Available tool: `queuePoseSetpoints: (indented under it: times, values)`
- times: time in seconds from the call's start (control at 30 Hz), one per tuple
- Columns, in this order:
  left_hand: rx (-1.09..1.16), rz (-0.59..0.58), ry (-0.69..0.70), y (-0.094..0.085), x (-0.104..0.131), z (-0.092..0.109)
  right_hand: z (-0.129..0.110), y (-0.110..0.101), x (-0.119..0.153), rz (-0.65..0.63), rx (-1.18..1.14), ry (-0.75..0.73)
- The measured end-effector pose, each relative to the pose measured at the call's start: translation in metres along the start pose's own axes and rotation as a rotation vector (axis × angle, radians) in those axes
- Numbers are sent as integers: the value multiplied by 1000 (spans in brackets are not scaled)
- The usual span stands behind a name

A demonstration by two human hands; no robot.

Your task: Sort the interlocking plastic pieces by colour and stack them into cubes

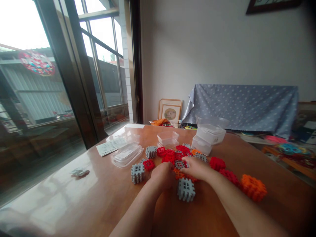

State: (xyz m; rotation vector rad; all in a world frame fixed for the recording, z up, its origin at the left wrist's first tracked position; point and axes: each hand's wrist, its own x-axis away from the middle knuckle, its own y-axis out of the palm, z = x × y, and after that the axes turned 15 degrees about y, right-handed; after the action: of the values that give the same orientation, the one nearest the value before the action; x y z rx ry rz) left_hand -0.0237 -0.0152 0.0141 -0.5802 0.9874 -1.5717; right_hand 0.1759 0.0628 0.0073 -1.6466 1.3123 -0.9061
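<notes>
My left hand is over the middle of the table, its fingers curled; what they hold, if anything, is hidden. Opposite it, my right hand has thumb and fingers at the edge of a grey interlocking window tile. Orange tiles lie just beneath the hands, and a pile of red tiles is right behind them. A stack of grey tiles stands in front, between my forearms. Left of my left hand are another grey stack and a red tile piece.
Red stacks and an orange stack stand right of my right arm. Clear plastic boxes are at the back right, a clear tub at the back. Left are clear lids, papers and a small plastic packet.
</notes>
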Motion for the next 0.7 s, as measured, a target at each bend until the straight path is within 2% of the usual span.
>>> queuePoseSetpoints:
  times: [0.23, 0.43, 0.6, 0.7]
  values:
    - [-1, 1, 2, 0, 1, 1, -6, 5, -10, -30, 77, 10]
    - [23, 5, -20, -2, 1, 2, -7, 3, -4, 3, -18, -18]
    - [108, 134, 24, 1, -4, -2, 1, -5, 7, 92, -214, 21]
    - [310, 222, 87, 3, -7, -1, 7, -11, 24, 95, -347, 68]
